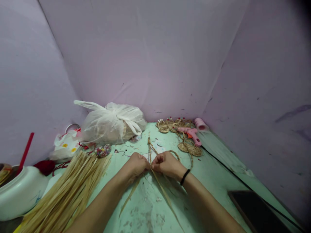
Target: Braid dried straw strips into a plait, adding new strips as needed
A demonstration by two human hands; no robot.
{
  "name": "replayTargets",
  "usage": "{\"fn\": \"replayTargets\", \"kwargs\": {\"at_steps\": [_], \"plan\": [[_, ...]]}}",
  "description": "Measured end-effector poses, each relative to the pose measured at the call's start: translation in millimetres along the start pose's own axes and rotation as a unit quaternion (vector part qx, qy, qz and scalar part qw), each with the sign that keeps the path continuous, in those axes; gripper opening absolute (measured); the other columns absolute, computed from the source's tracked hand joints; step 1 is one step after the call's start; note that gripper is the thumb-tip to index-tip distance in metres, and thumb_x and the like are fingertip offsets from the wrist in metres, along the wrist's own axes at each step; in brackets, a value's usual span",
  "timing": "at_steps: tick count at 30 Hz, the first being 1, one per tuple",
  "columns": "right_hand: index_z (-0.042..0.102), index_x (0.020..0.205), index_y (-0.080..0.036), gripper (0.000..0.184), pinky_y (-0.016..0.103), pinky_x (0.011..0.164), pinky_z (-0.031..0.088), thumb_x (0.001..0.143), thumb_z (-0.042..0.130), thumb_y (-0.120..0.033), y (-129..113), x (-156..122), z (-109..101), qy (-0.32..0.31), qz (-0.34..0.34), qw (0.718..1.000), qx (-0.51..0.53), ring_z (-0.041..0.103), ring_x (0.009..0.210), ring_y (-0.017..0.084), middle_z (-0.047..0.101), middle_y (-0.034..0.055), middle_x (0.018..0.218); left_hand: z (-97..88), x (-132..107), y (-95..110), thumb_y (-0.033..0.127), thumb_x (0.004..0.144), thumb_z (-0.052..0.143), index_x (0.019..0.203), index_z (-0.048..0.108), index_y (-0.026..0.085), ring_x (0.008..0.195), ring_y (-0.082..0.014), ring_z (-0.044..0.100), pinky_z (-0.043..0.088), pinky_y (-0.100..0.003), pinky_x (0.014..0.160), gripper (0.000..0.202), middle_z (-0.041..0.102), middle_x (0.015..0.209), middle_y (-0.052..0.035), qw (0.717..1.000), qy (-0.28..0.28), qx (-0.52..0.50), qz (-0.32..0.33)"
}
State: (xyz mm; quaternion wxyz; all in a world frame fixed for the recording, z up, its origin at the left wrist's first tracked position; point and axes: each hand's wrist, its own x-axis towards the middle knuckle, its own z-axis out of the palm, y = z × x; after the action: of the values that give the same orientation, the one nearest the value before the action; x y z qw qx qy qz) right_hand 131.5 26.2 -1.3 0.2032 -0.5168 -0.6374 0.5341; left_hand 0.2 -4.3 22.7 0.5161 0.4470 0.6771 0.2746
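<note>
A thin braided straw cord (149, 149) runs from the middle of the table down between my two hands. My left hand (139, 164) is closed in a pinch on the cord's lower end. Close beside it, my right hand (167, 164) pinches the straw strands at the same spot, fingertips nearly touching the left. Below the hands, loose straw strands (165, 194) fan out toward me, one to the left and a longer one to the right. More braided cord (175, 154) loops behind my right hand toward a coil (189, 149).
A bundle of straw strips (65, 191) lies at left beside a white pot (21, 191). Behind are a tied plastic bag (113, 123) and a beaded piece (103, 150). At right are a pink glue gun (190, 134) with black cable, pink thread spool (201, 124) and dark phone-like slab (255, 210).
</note>
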Motion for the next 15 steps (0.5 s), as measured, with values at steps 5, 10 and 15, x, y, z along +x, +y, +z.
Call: {"fn": "replayTargets", "kwargs": {"at_steps": [5, 10, 15], "plan": [[0.058, 0.045, -0.014, 0.008, 0.019, 0.037, 0.025, 0.052, 0.055, -0.012, -3.2, -2.5, -2.8, 0.038, 0.034, 0.997, -0.054, 0.037, 0.037, 0.006, 0.047, -0.0031, 0.036, 4.2, 8.3, -8.8, 0.008, 0.046, 0.048, 0.038, 0.036, 0.015, 0.035, -0.0024, 0.017, 0.008, -0.02, 0.036, 0.016, 0.023, 0.032, 0.0075, 0.999, 0.015, -0.004, 0.035], [0.054, 0.039, -0.015, 0.014, 0.02, 0.035, 0.02, 0.051, 0.05, -0.01, -17.1, -11.9, 2.1, -0.006, 0.055, 0.998, -0.024, 0.029, 0.031, 0.005, 0.043, -0.0034, 0.031, 3.1, -0.7, 1.8, 0.007, 0.046, 0.046, 0.037, 0.034, 0.016, 0.033, -0.003, 0.019, 0.009, -0.021, 0.035, 0.017, 0.026, 0.032, 0.0061, 0.999, 0.038, -0.011, -0.005], [0.058, 0.04, -0.016, 0.016, 0.022, 0.039, 0.023, 0.049, 0.048, -0.007, -29.4, -21.1, 9.0, 0.035, 0.013, 0.992, -0.117, 0.038, 0.036, 0.008, 0.048, -0.0009, 0.034, -1.8, -9.9, 10.9, 0.01, 0.048, 0.043, 0.037, 0.031, 0.017, 0.028, -0.0027, 0.017, 0.006, -0.02, 0.033, 0.017, 0.025, 0.03, 0.0056, 0.998, 0.007, -0.055, -0.042]]}}
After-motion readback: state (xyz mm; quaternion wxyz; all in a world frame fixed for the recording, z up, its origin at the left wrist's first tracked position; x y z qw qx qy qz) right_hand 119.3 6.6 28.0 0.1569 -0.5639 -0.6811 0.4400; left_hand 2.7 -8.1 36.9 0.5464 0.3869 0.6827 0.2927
